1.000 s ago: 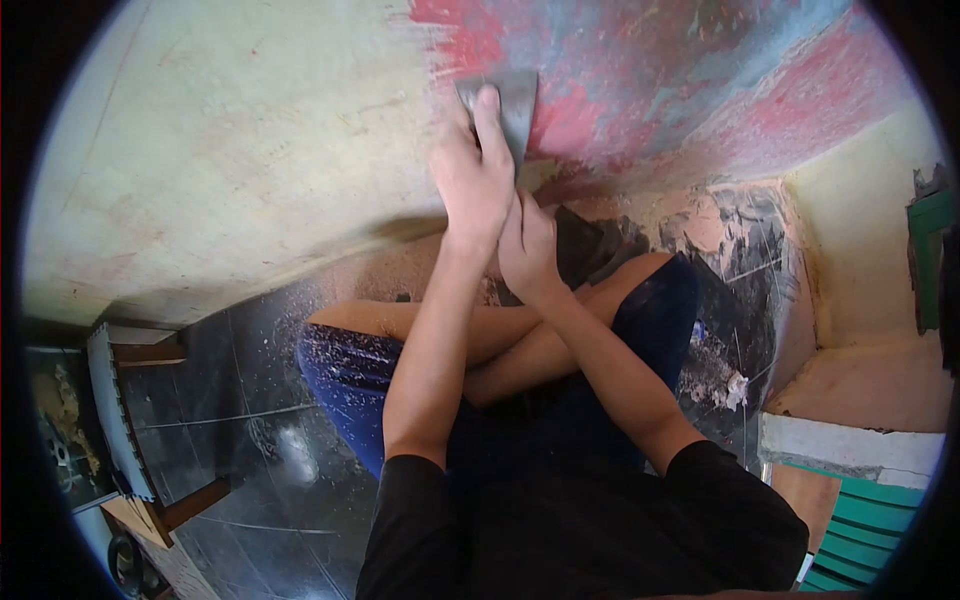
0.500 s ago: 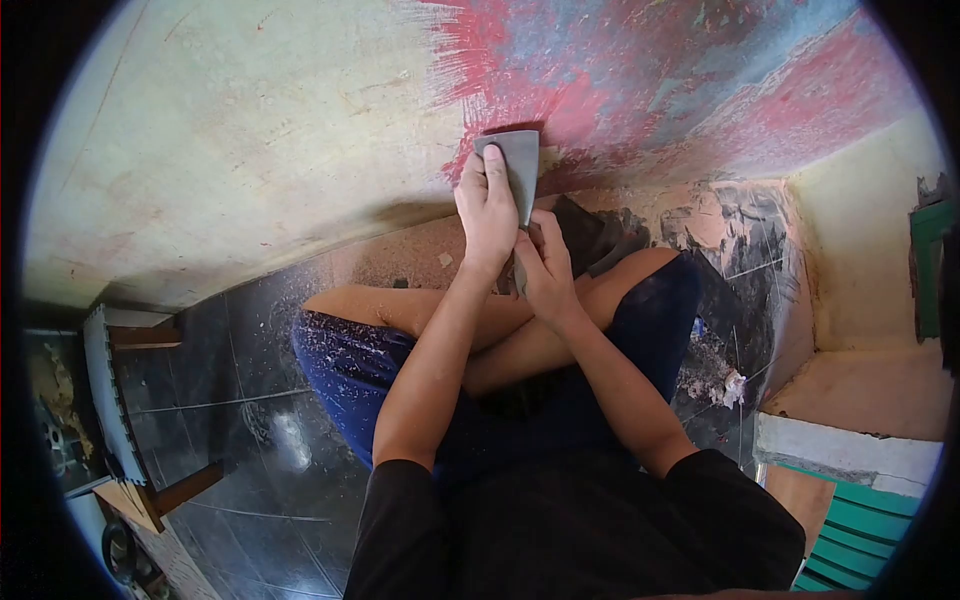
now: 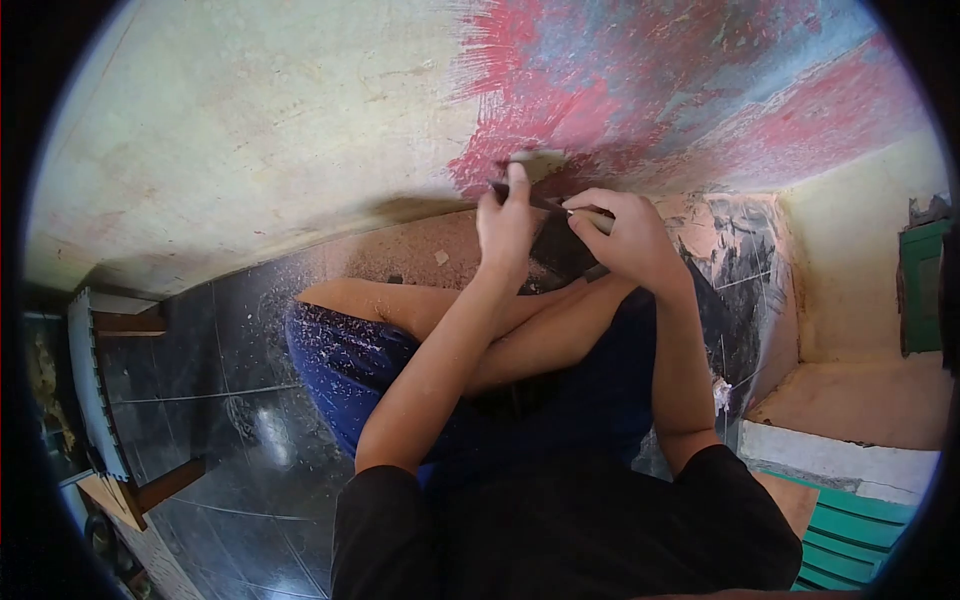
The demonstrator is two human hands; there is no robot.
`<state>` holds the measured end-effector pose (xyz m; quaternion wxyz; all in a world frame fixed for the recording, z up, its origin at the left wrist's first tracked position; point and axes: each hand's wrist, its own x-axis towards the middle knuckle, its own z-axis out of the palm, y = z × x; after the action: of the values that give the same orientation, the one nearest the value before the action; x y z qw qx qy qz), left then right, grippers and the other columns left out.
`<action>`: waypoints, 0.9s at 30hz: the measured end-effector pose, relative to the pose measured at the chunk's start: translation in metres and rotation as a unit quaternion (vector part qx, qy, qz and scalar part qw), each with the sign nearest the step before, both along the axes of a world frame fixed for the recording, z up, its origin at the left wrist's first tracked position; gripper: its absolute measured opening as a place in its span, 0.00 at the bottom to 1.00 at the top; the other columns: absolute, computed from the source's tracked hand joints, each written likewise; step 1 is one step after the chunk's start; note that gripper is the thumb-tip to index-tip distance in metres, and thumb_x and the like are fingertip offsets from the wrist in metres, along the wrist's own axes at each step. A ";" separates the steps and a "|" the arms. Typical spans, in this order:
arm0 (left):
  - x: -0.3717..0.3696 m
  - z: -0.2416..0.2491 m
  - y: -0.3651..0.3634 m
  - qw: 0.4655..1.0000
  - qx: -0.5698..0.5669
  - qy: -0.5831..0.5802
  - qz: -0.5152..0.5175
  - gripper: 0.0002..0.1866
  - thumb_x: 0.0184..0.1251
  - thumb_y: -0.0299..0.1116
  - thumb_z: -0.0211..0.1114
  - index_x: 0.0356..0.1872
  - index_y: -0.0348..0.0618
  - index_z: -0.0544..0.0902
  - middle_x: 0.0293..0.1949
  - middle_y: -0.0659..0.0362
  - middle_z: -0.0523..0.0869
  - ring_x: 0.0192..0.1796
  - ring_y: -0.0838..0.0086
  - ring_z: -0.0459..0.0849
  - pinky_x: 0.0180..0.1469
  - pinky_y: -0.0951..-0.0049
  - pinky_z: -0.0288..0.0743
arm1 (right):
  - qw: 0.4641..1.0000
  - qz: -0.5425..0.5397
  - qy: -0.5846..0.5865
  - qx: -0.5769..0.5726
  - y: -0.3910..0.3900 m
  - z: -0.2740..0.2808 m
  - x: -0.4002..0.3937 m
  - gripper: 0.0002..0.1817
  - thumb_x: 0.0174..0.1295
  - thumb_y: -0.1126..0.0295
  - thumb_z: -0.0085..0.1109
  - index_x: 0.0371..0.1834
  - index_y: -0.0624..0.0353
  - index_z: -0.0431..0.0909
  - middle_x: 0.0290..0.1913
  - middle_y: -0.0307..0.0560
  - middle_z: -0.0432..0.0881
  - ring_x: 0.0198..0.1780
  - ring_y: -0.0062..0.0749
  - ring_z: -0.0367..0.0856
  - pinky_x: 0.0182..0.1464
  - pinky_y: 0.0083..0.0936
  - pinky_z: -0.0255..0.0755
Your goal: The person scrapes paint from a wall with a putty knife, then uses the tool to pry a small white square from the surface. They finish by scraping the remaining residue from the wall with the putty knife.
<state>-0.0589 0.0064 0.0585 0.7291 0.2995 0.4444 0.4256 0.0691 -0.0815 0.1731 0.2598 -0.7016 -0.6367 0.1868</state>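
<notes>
Both hands meet low on a wall, where a flat grey metal scraper blade (image 3: pixel 537 165) is pressed edge-on against the red and blue-grey painted wall surface (image 3: pixel 680 80), just above the seam where the wall meets the floor. The left hand (image 3: pixel 507 225) has its fingers curled around the tool from the left, the forefinger stretched up along the blade toward the wall. The right hand (image 3: pixel 622 232) is clenched around the pale handle end (image 3: pixel 590 218) of the scraper, just to the right of the left hand and touching or nearly touching it. To the left of the blade the wall is bare cream plaster (image 3: pixel 250 130) with the paint gone; the red patch around the blade shows fan-shaped streaks at its left edge. Below the hands the person's bare knees are folded, in dark blue shorts (image 3: pixel 345 365) speckled with pale flakes, and a black T-shirt (image 3: pixel 560 530) fills the near foreground. The dark glossy floor tiles (image 3: pixel 240 420) on the left carry scattered pale dust and flakes, thicker at the foot of the wall. At the far right stands a green slatted object (image 3: pixel 850 530), near a pale concrete step (image 3: pixel 830 450). No container shows clearly anywhere in view.
</notes>
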 end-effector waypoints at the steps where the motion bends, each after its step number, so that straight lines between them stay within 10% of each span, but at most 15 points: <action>1: 0.003 0.025 -0.013 0.999 -0.023 -0.013 0.022 0.22 0.77 0.48 0.70 0.42 0.35 0.80 0.35 0.60 0.82 0.38 0.79 0.79 0.37 0.76 0.71 | 1.000 0.018 -0.017 -0.011 0.003 0.000 0.003 0.12 0.66 0.69 0.67 0.49 0.61 0.87 0.40 0.57 0.89 0.43 0.48 0.90 0.49 0.34 0.80; 27: 0.040 0.031 -0.029 0.961 0.053 -0.270 -0.010 0.10 0.83 0.29 0.60 0.47 0.31 0.85 0.42 0.57 0.90 0.40 0.79 0.86 0.43 0.76 0.80 | 0.950 -0.089 -0.299 0.015 0.018 0.029 -0.035 0.12 0.67 0.65 0.57 0.34 0.57 0.89 0.33 0.61 0.87 0.39 0.64 0.86 0.45 0.55 0.79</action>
<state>-0.0186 -0.0221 0.0892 0.8092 0.2157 0.2053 0.5064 0.0341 -0.0636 0.2021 0.0842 -0.7750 -0.6230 -0.0649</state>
